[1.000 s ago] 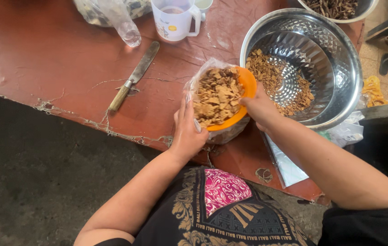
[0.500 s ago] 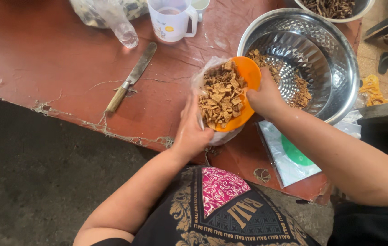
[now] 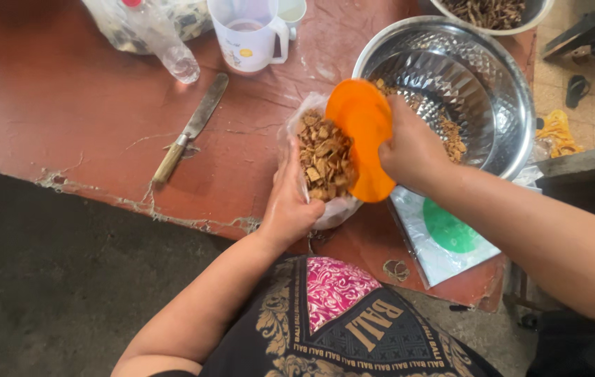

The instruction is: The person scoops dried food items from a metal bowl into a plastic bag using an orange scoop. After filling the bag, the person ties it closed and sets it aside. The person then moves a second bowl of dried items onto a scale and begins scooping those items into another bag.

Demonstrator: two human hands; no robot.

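— Orange plastic, that scoop (image 3: 362, 139)?
— Yes: tipped nearly on edge over the clear bag (image 3: 325, 167), long axis running from the table's far side toward its near edge, hollow side facing the bag. Gripped at the right rim by the right hand (image 3: 413, 148), fingers closed around it.
— And the bag?
— Clear plastic, mouth open, full of brown chips (image 3: 324, 157), standing near the near edge of the red table (image 3: 67, 105). Held from the left by the left hand (image 3: 290, 199), fingers spread flat along its side, thumb at the bottom.
— Changed from half a second back?
— Scoop raised and turned steeper; earlier lying flatter under the chips. More of the white packet now uncovered.
— Packages around?
— Flat white packet with a green round mark (image 3: 444, 234) at the near right corner, just beside the bag. Steel bowl (image 3: 493, 91) with more chips right behind the scoop. White jug with a small yellow mark (image 3: 247, 35) at the far edge, clear bottle (image 3: 165, 42) lying left of it, knife with a wooden handle (image 3: 189, 129) pointing diagonally toward the jug.
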